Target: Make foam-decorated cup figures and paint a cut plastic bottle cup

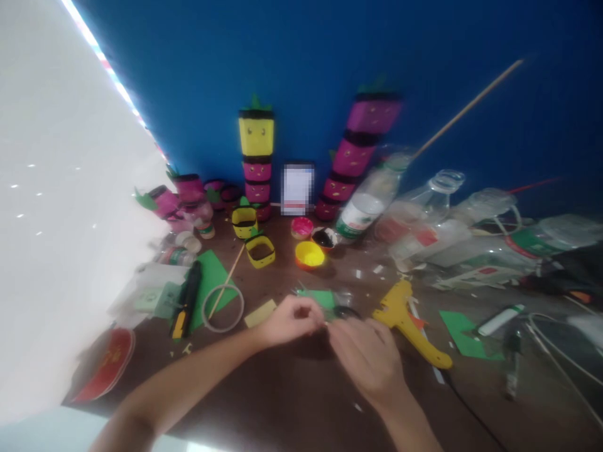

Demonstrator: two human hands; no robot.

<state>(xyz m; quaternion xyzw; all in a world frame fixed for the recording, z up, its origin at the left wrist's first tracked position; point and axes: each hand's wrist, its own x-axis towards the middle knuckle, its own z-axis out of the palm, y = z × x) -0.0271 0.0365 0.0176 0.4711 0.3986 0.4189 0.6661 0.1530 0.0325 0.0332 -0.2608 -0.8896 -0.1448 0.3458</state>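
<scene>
My left hand is over the middle of the table, its thumb and fingertips closed in a pinch. My right hand meets it from the right, fingers drawn together, its back towards me. Whatever lies between the fingertips is too small and blurred to name. Just beyond the hands is a piece of green paper, with dark-handled scissors partly hidden by my right hand. A yellow hot glue gun rests right of my right hand. A tan piece of paper lies beside my left wrist.
Behind stand paint cups, yellow and pink, and stacked painted containers. Plastic bottles crowd the right, a long stick rising among them. A tape roll and a black-and-yellow cutter lie left.
</scene>
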